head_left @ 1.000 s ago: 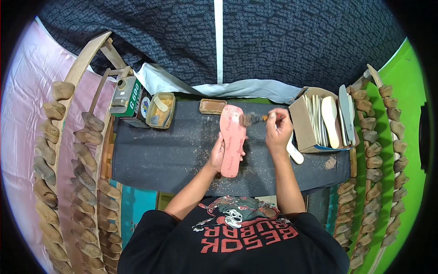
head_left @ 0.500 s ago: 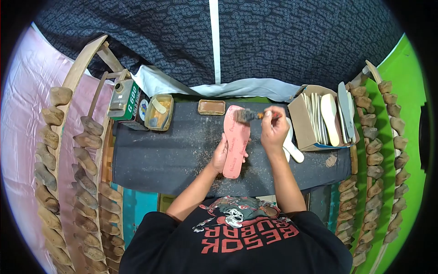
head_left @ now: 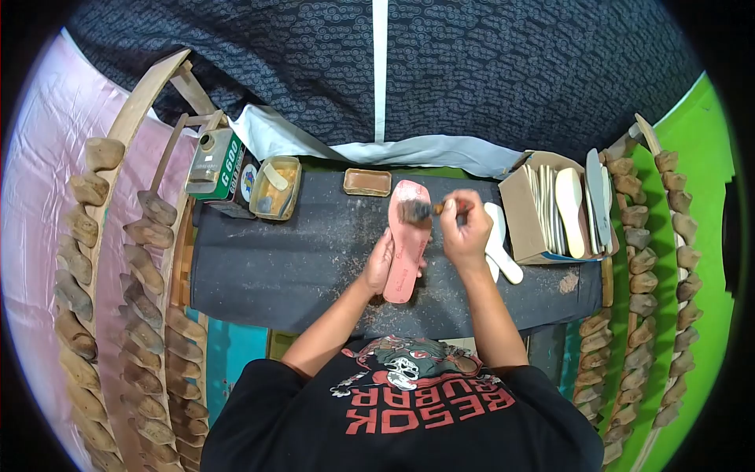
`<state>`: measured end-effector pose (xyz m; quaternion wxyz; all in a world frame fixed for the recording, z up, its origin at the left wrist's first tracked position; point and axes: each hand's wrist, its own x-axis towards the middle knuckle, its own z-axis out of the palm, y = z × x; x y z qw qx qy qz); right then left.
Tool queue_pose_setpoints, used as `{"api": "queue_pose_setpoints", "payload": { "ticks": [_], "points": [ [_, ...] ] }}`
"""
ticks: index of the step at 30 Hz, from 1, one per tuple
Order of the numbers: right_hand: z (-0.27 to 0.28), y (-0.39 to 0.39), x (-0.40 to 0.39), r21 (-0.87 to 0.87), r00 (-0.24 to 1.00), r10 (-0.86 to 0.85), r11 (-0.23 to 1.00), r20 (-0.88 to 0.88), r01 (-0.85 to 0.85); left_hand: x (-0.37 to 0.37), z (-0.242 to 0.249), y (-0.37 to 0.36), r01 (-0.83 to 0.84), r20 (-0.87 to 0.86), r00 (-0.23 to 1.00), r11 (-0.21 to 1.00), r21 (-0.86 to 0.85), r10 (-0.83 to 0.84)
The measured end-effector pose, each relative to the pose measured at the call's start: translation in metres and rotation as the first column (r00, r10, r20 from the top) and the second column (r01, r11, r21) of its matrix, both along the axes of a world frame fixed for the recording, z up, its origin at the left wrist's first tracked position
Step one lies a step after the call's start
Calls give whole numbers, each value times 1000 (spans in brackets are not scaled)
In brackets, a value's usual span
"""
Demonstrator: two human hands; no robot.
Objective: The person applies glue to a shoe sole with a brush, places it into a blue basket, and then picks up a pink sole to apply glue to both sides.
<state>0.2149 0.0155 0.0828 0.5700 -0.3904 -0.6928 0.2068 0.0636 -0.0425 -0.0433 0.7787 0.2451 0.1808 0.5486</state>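
A pink insole (head_left: 406, 259) with dark printed lettering lies lengthwise over my left hand (head_left: 382, 263), whose thumb and fingers close on its lower half from the sides. My right hand (head_left: 467, 230) grips the handle of a brush (head_left: 421, 210). The dark bristles touch the upper part of the insole. Around the toe end the surface looks whitish and wet. Just right of my right hand, white sole-shaped pieces (head_left: 503, 256) lie on the dark cloth.
The dark table cloth (head_left: 314, 267) is strewn with crumbs. At the back stand a G 600 can (head_left: 216, 167), a tub with a spreader (head_left: 275, 189) and a small brown tray (head_left: 367, 182). A cardboard box (head_left: 523, 216) holds several soles. Racks of wooden shoe lasts (head_left: 141, 299) flank both sides.
The brush has moved down the insole from near its toe end. A whitish wet film now shows there, and some lettering is covered.
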Motion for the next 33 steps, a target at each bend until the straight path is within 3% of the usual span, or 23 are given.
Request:
{"api": "queue_pose_setpoints", "payload": {
  "ticks": [3,7,9,13,19,25,29,32,33],
  "points": [
    [-10,-4,-5,77,999,18,997,41,-21,-8,-3,-1,-33,-25,999,999,12,33],
    [-17,34,-13,78,998,-39,996,-53,43,-6,-3,-3,13,-25,1000,1000,-11,-14],
    [-32,57,-16,-83,993,-15,997,-116,6,-2,-8,-5,-14,-8,1000,999,-38,13],
    [-54,83,-34,-195,969,-45,981,-243,-3,-2,-13,-18,-49,-69,996,998,-25,48],
    [-99,109,-57,-365,978,16,926,-206,-92,-16,-17,-36,-100,-28,995,989,-111,97],
    [-138,122,-74,-331,992,2,943,125,40,-30,-16,-34,-198,-67,979,974,-112,192],
    [-141,118,-71,-381,994,11,924,109,32,-36,-11,-34,-220,-71,974,970,-99,214],
    [-119,110,-65,-453,995,11,890,-96,-53,-39,-11,-31,-230,-52,973,969,-93,226],
    [-108,108,-62,-454,996,10,889,-90,-50,-39,-13,-30,-233,-42,972,967,-102,229]
  ]
}}
